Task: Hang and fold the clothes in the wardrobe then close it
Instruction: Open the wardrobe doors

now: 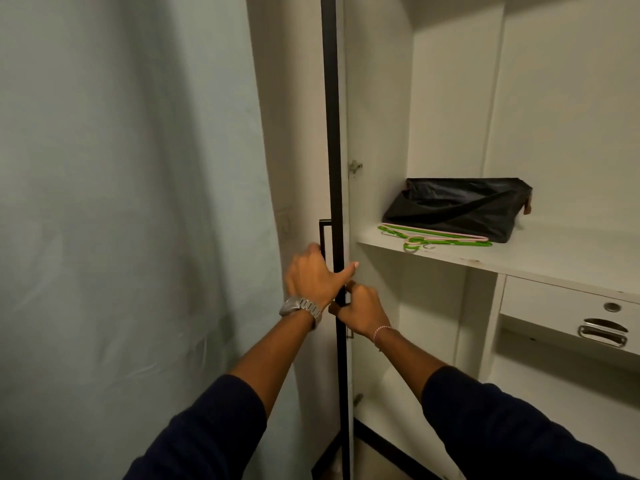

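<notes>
The white wardrobe stands open, its left door (333,133) seen edge-on as a dark vertical strip. My left hand (313,275) grips that door edge by its black handle (323,237), thumb hooked over the inner side. Just below, my right hand (360,310) holds the same edge with curled fingers. On the shelf (519,258) inside lie green and pink hangers (433,239) in front of a black bag (457,209). No clothes show.
A pale wall (121,202) fills the left. Below the shelf, a white drawer (571,310) with a metal pull (604,332) sits at the right. The lower wardrobe compartment (415,341) is open beneath.
</notes>
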